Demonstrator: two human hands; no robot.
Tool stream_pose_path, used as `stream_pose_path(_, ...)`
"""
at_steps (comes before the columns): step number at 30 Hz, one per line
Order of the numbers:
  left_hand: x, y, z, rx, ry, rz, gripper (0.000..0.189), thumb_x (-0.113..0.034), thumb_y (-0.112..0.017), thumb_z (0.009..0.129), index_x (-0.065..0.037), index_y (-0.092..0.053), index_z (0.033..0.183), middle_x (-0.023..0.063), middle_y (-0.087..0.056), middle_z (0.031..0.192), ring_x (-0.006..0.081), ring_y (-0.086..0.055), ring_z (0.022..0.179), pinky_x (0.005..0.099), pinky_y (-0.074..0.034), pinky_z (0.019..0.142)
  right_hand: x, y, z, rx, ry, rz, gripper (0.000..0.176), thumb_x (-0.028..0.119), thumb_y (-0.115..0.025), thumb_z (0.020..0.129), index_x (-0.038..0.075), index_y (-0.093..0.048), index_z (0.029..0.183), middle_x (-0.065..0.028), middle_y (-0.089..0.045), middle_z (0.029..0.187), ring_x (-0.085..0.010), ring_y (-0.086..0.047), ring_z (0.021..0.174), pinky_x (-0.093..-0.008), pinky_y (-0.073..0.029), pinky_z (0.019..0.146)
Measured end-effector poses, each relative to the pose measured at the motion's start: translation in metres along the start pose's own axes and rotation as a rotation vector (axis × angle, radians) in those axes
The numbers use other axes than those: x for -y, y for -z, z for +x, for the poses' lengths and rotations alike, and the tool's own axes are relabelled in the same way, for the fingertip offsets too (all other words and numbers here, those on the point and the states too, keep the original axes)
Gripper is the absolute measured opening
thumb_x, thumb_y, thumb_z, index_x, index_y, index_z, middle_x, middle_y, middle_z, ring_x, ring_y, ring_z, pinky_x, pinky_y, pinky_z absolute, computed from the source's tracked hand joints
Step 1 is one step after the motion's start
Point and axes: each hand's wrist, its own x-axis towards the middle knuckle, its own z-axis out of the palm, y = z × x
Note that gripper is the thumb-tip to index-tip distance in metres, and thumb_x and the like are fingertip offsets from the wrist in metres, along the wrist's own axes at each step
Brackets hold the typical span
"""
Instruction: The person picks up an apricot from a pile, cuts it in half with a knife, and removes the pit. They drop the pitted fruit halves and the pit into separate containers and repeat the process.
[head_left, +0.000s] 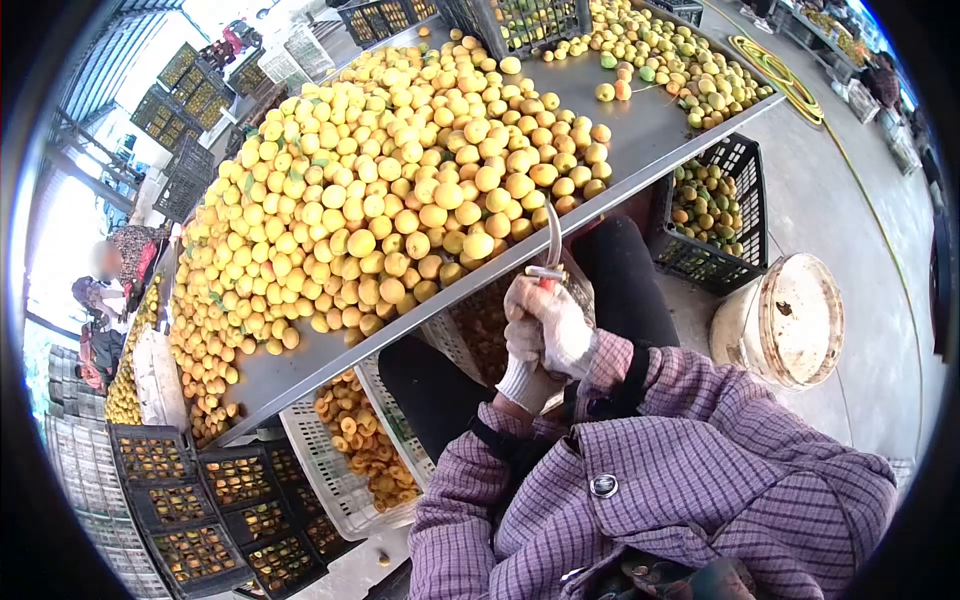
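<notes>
Both my hands wear whitish gloves and are pressed together over my lap, just below the metal table's edge. The fingers of my right hand [567,328] are wrapped round the red handle of a curved knife [554,235], whose blade points up toward the table. A pale band crosses the knife near its handle. My left hand [522,325] is closed against my right hand; what it grips is hidden. Beyond the blade lies a large heap of yellow-orange fruit [370,190] on the metal table [640,150].
Below the table, a white crate [335,480] holds halved orange fruit. On the right are a black crate [755,205] of greenish fruit and a white bucket [805,320]. Stacked dark crates [200,500] stand at lower left. Another person [130,255] is at far left.
</notes>
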Motion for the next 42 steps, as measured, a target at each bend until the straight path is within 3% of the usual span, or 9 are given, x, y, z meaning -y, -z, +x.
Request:
stream_pose_path(2,-0.019,0.002,0.015,-0.049,0.177,-0.004,0.056,-0.055,-0.049,0.096,-0.016,-0.044,0.135,0.0037,-0.054,0.129,0.0223,-0.05,0.124,0.0369,-0.044,0.103,-0.001,-0.006,0.003,0.034,0.098,-0.039,0.026,0.028,-0.058,0.098,0.01,-0.052,0.081,0.0018,-0.044,0.061,-0.0076,-0.033,0.037,-0.0242,-0.026,0.034)
stream_pose_path(5,-0.088,0.02,0.017,-0.001,0.279,-1.349,0.057,-0.058,-0.05,0.095,-0.015,-0.047,0.134,0.0044,-0.056,0.125,0.0222,-0.053,0.12,0.0383,-0.045,0.101,0.022,-0.006,0.01,0.136,0.212,0.085,0.024,0.026,-0.059,0.097,0.008,-0.053,0.083,0.0013,-0.044,0.059,-0.0075,-0.033,0.038,-0.0236,-0.027,0.035)
stream_pose_path(11,-0.061,0.055,0.034,0.305,0.156,-1.364,0.057,-0.059,-0.043,0.097,-0.009,-0.057,0.119,0.0055,-0.065,0.107,0.0232,-0.065,0.094,0.034,-0.055,0.074,0.083,0.025,0.012,0.049,0.27,-0.521,0.018,0.022,-0.06,0.096,0.005,-0.059,0.098,0.0003,-0.055,0.062,-0.0124,-0.05,0.045,-0.0275,-0.044,0.045)
stream_pose_path(13,-0.082,0.046,0.03,-0.175,0.382,-1.242,0.058,-0.059,-0.042,0.097,-0.009,-0.057,0.122,0.0066,-0.064,0.112,0.0239,-0.062,0.105,0.0386,-0.051,0.089,0.04,0.056,0.031,0.131,0.649,-0.887,0.025,0.025,-0.066,0.091,0.008,-0.06,0.109,-0.0043,-0.064,0.068,-0.021,-0.063,0.055,-0.0321,-0.053,0.056)
stream_pose_path(16,-0.088,0.043,0.029,-0.274,0.357,-1.209,0.054,-0.053,-0.055,0.094,-0.005,-0.058,0.119,0.0087,-0.066,0.109,0.0266,-0.062,0.103,0.0438,-0.049,0.096,0.043,0.043,0.004,0.041,0.352,-1.634,0.045,0.032,-0.069,0.083,0.019,-0.054,0.124,-0.015,-0.069,0.081,-0.0342,-0.069,0.074,-0.0418,-0.056,0.067)
stream_pose_path(24,-0.1,0.079,-0.025,-0.584,0.307,-0.639,0.03,-0.029,-0.056,0.096,-0.001,-0.068,0.099,0.0102,-0.068,0.097,0.0194,-0.066,0.076,0.0298,-0.054,0.062,0.04,0.064,0.011,0.163,-0.035,-1.768,0.043,0.037,-0.065,0.087,0.014,-0.055,0.122,-0.0151,-0.068,0.082,-0.0352,-0.068,0.079,-0.044,-0.055,0.071)
stream_pose_path(29,-0.063,0.173,-0.08,-1.218,-0.037,0.119,0.027,-0.021,-0.061,0.094,0.003,-0.064,0.108,0.0115,-0.066,0.099,0.0252,-0.065,0.083,0.0327,-0.053,0.074,0.049,0.077,0.014,0.004,-0.141,-1.445,0.048,0.046,-0.066,0.088,0.011,-0.056,0.119,-0.0167,-0.068,0.093,-0.0323,-0.067,0.09,-0.0408,-0.054,0.076)
stream_pose_path(33,-0.099,0.188,-0.069,-1.206,0.037,1.043,0.023,-0.014,-0.067,0.086,0.001,-0.066,0.102,0.0184,-0.066,0.1,0.0337,-0.065,0.085,0.0401,-0.05,0.078,0.03,0.091,0.021,-0.032,-0.099,-1.379,0.049,0.047,-0.062,0.092,0.008,-0.055,0.12,-0.0184,-0.068,0.095,-0.0357,-0.066,0.092,-0.0417,-0.052,0.078)
stream_pose_path(42,-0.112,0.102,0.083,-0.582,0.123,1.141,0.059,-0.057,-0.066,0.079,-0.002,-0.068,0.097,0.0206,-0.069,0.092,0.037,-0.065,0.09,0.0453,-0.048,0.081,0.023,0.106,0.016,-0.053,-0.065,-1.253,0.048,0.041,-0.054,0.098,0.002,-0.055,0.124,-0.0193,-0.067,0.107,-0.0311,-0.064,0.101,-0.0386,-0.05,0.084)
